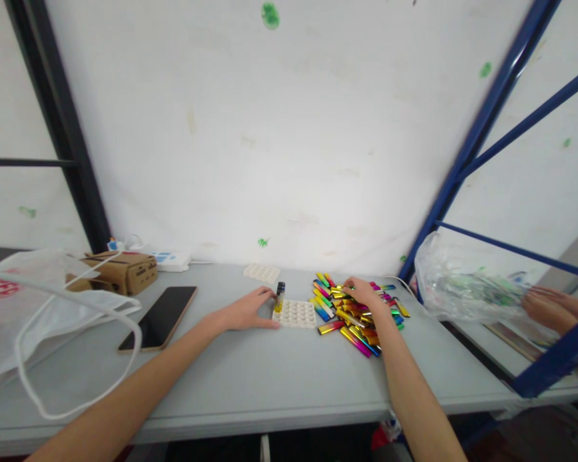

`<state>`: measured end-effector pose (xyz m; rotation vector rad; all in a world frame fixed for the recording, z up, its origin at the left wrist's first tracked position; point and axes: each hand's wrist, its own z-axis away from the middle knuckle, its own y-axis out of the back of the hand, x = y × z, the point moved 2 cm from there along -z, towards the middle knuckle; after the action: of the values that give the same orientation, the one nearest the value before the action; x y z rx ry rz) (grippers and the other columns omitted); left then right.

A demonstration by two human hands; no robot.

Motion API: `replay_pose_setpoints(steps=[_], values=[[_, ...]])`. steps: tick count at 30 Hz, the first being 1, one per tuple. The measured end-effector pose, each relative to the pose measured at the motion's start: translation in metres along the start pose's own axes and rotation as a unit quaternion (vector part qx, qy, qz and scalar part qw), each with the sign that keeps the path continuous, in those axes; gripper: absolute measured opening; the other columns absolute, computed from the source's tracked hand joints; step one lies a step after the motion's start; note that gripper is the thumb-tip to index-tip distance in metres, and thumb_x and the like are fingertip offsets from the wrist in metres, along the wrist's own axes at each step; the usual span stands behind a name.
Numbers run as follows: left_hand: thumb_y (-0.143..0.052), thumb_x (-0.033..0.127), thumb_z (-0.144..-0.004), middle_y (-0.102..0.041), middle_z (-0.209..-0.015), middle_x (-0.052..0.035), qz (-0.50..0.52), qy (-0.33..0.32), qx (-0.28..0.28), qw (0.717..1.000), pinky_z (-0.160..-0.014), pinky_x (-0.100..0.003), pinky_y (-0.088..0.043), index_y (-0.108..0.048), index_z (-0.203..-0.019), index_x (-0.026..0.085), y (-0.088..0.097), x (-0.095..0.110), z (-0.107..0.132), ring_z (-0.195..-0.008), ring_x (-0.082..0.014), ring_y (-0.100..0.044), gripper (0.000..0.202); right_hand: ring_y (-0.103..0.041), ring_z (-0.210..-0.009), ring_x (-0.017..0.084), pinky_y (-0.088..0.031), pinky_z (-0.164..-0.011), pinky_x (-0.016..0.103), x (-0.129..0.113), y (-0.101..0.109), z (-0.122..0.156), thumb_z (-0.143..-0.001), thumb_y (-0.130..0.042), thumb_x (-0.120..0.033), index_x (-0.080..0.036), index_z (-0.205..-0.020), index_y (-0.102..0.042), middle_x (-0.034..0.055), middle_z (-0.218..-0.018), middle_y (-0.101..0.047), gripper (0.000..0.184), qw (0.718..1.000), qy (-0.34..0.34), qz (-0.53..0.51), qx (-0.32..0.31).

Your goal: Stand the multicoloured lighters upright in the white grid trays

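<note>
Grip of the left hand [248, 313] open, palm down and flat on the grey tabletop [270, 378], nothing held. Fingertips just beside a small glass bottle with a black cap and yellow stuff inside [280, 298]; touching or not, too small to tell. Bottle upright at the left back corner of a white plastic tray full of round holes [296, 314], right next to the hand. Grip of the right hand [361, 294] bent down onto a pile of shiny rainbow-coloured flat sticks [354, 321], just right of the tray; fingers on the sticks, but holding one or not, hard to tell. Behind the tray, near the wall, a second white tray with holes [261, 273]. Further left, a black phone lying flat [158, 317], then a brown cardboard box [122, 271], a white power strip [171, 260] and a white plastic bag with long handles [33, 314]. Far right, past a blue metal post [467, 154], a clear plastic bag [462, 289] and another person's hands [551, 305].
</note>
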<state>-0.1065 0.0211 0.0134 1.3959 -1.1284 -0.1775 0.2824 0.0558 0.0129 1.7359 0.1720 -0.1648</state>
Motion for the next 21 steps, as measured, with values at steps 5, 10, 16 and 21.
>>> replay_pose_setpoints(steps=[5,10,16,21], values=[[-0.075,0.067,-0.074,-0.055,-0.134,-0.0122,0.005,-0.003,0.007,1.0,-0.112,-0.044,-0.041,-0.059,-0.124,0.02,0.002,0.0,0.0,-0.124,-0.0318,-0.055,0.071,-0.07,-0.105,0.024,-0.049,-0.093,0.031,-0.004,0.002,0.0,-0.091,-0.064,-0.025,-0.016,-0.11,-0.076,0.0127,-0.115,-0.075,0.024,1.0,0.017,-0.011,0.011],[-0.073,0.069,-0.075,-0.054,-0.137,-0.0127,-0.006,0.006,-0.003,1.0,-0.113,-0.043,-0.041,-0.058,-0.126,0.02,0.0,0.002,0.0,-0.125,-0.0322,-0.055,0.072,-0.069,-0.104,0.026,-0.049,-0.091,0.032,-0.006,0.004,0.001,-0.089,-0.067,-0.025,-0.012,-0.107,-0.075,0.0153,-0.112,-0.075,0.023,0.999,0.018,-0.013,0.036],[-0.075,0.07,-0.072,-0.051,-0.144,-0.0151,-0.058,0.028,-0.004,0.998,-0.116,-0.046,-0.037,-0.055,-0.133,0.02,0.009,0.0,0.004,-0.135,-0.0355,-0.048,0.081,-0.069,-0.1,0.022,-0.046,-0.086,0.029,-0.015,0.012,0.005,-0.101,-0.049,-0.028,-0.016,-0.118,-0.065,0.012,-0.109,-0.074,0.026,0.993,0.021,-0.036,0.109],[-0.069,0.067,-0.081,-0.065,-0.118,-0.0117,-0.113,0.06,0.149,0.981,-0.104,-0.048,-0.046,-0.066,-0.105,0.02,0.042,0.061,0.019,-0.116,-0.0341,-0.058,0.053,-0.07,-0.09,0.024,-0.043,-0.078,0.029,-0.039,0.018,0.013,-0.105,-0.041,-0.034,-0.018,-0.122,-0.06,0.0109,-0.098,-0.075,0.03,0.98,0.009,-0.039,0.196]])
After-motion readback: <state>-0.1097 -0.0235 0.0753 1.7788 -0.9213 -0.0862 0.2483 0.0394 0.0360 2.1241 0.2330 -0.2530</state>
